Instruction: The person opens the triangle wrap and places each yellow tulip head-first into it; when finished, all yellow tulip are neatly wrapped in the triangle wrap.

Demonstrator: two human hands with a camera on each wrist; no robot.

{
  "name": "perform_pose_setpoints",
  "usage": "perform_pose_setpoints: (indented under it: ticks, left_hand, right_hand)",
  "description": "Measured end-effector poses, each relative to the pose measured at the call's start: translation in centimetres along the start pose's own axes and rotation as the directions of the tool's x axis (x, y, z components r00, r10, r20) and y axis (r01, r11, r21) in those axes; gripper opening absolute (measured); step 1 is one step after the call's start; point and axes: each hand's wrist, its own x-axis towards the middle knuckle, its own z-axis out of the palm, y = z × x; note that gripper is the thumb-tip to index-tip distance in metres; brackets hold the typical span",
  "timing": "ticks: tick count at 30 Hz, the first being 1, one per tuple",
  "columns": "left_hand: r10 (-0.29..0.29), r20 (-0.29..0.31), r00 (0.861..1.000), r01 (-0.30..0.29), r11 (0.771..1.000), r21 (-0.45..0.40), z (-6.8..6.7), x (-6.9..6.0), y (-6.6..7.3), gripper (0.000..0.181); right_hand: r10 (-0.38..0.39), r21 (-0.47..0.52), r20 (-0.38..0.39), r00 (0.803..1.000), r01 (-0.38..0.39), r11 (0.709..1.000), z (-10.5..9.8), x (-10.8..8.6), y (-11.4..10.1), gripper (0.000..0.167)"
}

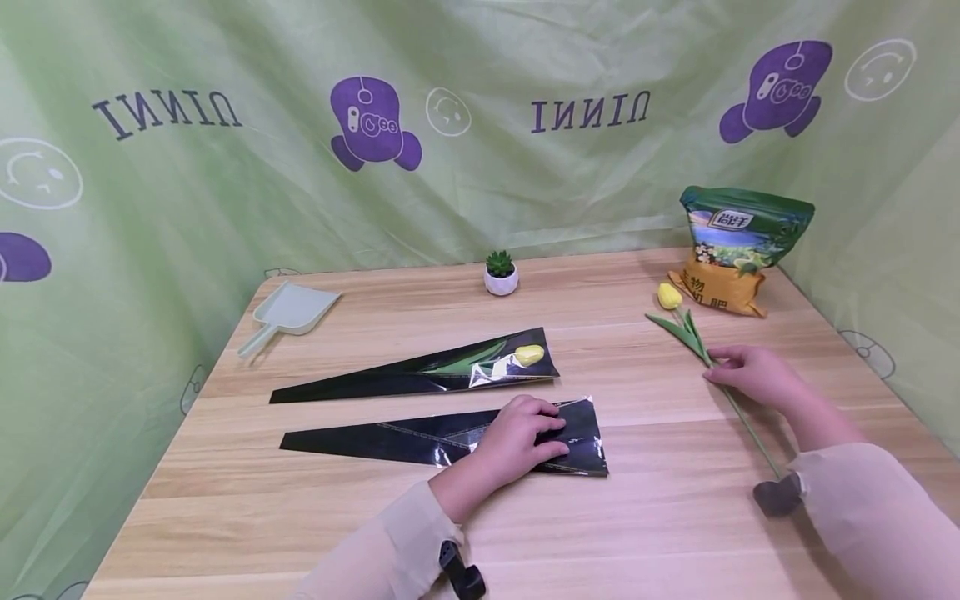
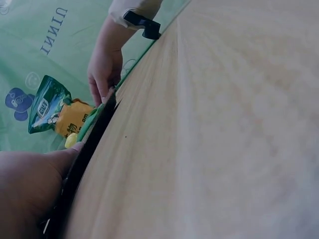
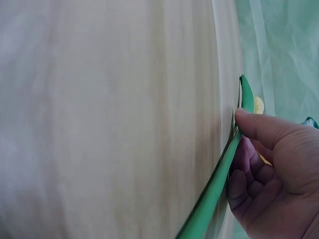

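In the head view, my right hand [image 1: 753,377] pinches the green stem of a yellow artificial tulip [image 1: 670,297] on the right of the table. The right wrist view shows the thumb and fingers on the stem [image 3: 213,191], the other fingers curled. My left hand [image 1: 516,437] rests on a flat black flower wrapping sleeve [image 1: 345,442], near its wide end, with its fingers spread loosely. Behind it lies a second black sleeve [image 1: 360,381], with a yellow tulip [image 1: 529,355] inside showing through the clear front.
A fertilizer bag [image 1: 738,250] stands at the back right, close to the held bloom. At the back middle is a small potted succulent [image 1: 501,275]. A pale dustpan [image 1: 294,308] lies at the back left. Green printed cloth [image 1: 480,200] hangs around the wooden table [image 1: 637,533].
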Motion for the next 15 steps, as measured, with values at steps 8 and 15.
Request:
perform_pose_setpoints:
  ticks: [8, 15]
  left_hand:
    - [-0.004, -0.046, 0.999, 0.003, 0.999, -0.034, -0.07, -0.14, 0.09, 0.025]
    - [-0.043, -0.118, 0.992, 0.022, 0.984, -0.175, 0.19, -0.18, -0.04, 0.019]
  right_hand:
    - [0.029, -0.007, -0.017, 0.999, -0.029, 1.0, -0.05, 0.02, -0.32, 0.061]
    - [0.054, 0.034, -0.019, 0.998, -0.053, 0.998, 0.01, -0.02, -0.43, 0.058]
